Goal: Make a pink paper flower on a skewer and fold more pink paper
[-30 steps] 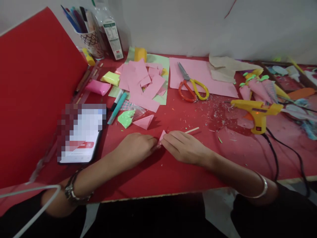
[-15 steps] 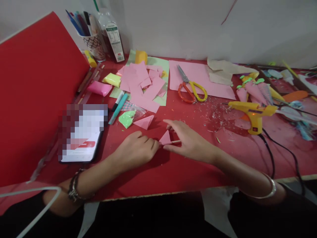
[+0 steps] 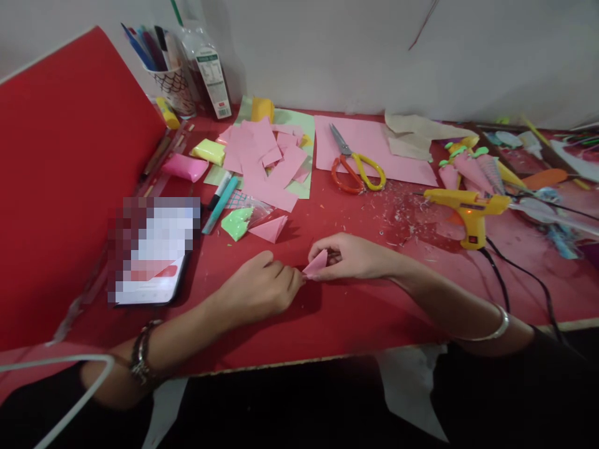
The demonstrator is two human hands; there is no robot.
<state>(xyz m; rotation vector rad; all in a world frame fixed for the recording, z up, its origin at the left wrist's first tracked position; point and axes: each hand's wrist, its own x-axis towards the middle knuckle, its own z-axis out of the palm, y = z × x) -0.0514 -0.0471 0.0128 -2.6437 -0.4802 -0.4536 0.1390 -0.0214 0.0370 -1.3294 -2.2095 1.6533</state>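
Note:
My left hand (image 3: 262,288) and my right hand (image 3: 352,255) meet over the red table (image 3: 355,312), both pinched on a small pink paper piece (image 3: 316,264) that curls between them. The left fingers hold its near-left tip; the right fingers wrap its far side. A folded pink paper triangle (image 3: 270,229) lies just behind my hands, beside a green lump (image 3: 236,222) in a clear bag.
A phone (image 3: 152,255) lies at the left by an upright red board (image 3: 65,168). Pink paper scraps (image 3: 266,159), scissors (image 3: 354,167), a yellow glue gun (image 3: 468,209) with its black cord, paper carrots (image 3: 472,168) and a pen cup (image 3: 171,81) fill the back.
My right hand has drawn in and closed round the pink piece, which lay as a flat triangle with a thin stick half a second ago. The stick is no longer seen.

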